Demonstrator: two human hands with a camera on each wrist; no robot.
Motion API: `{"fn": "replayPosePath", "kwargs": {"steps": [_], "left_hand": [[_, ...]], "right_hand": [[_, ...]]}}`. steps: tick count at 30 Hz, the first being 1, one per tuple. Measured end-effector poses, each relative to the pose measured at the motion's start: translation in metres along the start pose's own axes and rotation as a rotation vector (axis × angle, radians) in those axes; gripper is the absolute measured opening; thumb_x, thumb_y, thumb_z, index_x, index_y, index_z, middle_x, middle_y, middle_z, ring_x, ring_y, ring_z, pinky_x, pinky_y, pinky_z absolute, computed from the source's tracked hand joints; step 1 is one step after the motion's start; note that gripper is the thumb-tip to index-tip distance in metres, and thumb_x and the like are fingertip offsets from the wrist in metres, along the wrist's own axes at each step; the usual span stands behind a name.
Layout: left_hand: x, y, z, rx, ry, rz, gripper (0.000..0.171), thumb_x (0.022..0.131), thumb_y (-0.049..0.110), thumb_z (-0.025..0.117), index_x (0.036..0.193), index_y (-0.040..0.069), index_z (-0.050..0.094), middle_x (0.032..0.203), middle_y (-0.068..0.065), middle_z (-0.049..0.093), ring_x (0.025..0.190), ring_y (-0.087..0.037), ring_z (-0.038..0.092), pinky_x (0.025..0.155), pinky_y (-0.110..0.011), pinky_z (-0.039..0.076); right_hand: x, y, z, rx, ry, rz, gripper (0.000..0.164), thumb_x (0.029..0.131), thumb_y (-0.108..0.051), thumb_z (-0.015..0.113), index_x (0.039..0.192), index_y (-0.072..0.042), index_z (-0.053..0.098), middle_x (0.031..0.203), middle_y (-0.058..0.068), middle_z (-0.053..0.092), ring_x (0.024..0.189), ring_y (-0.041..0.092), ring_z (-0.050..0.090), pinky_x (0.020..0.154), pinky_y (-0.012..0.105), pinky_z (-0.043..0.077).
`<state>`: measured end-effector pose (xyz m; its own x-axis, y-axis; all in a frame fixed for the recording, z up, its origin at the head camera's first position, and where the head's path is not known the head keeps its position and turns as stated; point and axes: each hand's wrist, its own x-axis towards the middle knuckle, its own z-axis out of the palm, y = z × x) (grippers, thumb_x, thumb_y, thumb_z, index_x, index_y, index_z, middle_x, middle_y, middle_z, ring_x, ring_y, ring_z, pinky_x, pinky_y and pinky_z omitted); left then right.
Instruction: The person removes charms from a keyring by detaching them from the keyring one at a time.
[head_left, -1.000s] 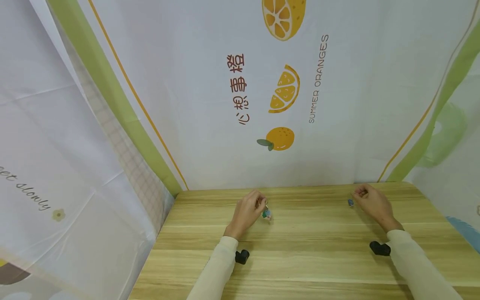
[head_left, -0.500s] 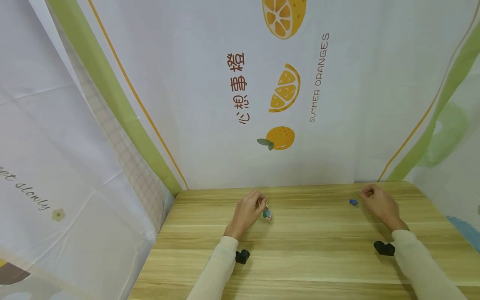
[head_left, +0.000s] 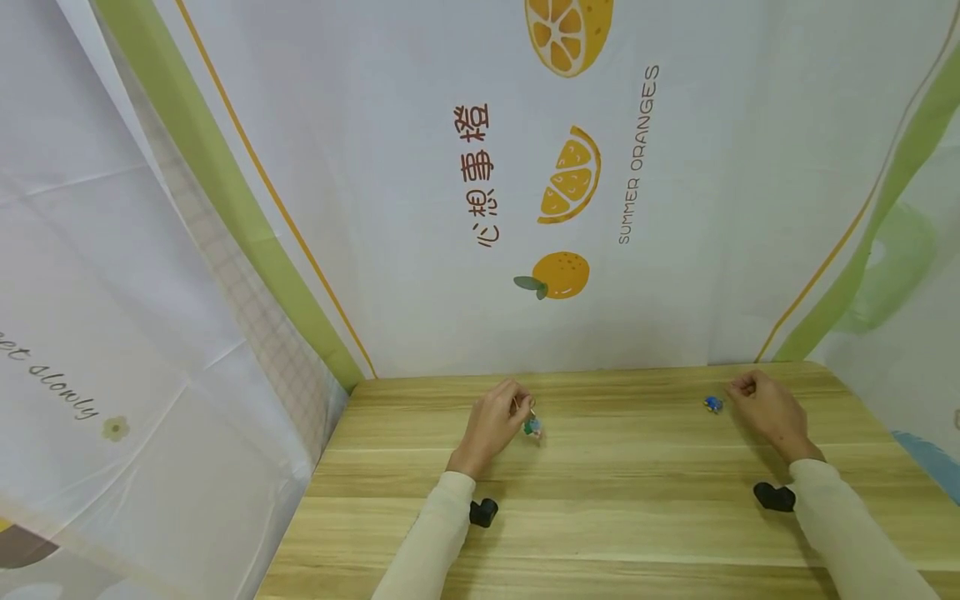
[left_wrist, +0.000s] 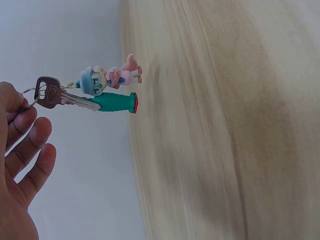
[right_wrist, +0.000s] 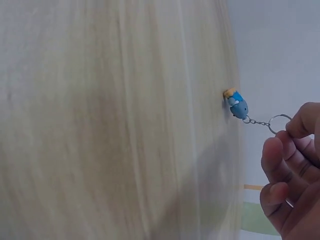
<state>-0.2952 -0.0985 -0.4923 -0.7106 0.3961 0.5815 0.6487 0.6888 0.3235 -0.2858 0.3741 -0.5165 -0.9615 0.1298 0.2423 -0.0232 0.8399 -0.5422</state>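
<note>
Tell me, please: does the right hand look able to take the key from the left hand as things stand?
Probably not: the right hand pinches the ring of the blue keychain figurine, and the key hangs from the left hand, well apart. Nothing visible blocks the way between, however.

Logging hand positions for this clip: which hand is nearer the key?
The left hand: it pinches the ring that the key hangs from. The right hand is well off to the key's right, pinching another ring.
</note>
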Motion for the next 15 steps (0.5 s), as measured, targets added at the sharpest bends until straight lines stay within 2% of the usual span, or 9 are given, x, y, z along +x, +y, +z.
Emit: {"fn": "replayPosePath", "kwargs": {"steps": [15], "left_hand": [[-0.0002, -0.0035, 0.0011, -0.012, 0.011, 0.033, 0.005, 0.104, 0.013, 0.069, 0.102, 0.010, 0.073, 0.091, 0.001, 0.072, 0.072, -0.007, 0.062, 0.063, -0.016, 0.050]], "right_hand": [[-0.0071, 0.0093, -0.0004, -0.038, -0.044, 0.096, 0.040, 0.106, -0.031, 0.051, 0.117, 0.006, 0.063, 0.107, 0.029, 0.070, 0.092, 0.043, 0.069, 0.062, 0.041, 0.050]]}}
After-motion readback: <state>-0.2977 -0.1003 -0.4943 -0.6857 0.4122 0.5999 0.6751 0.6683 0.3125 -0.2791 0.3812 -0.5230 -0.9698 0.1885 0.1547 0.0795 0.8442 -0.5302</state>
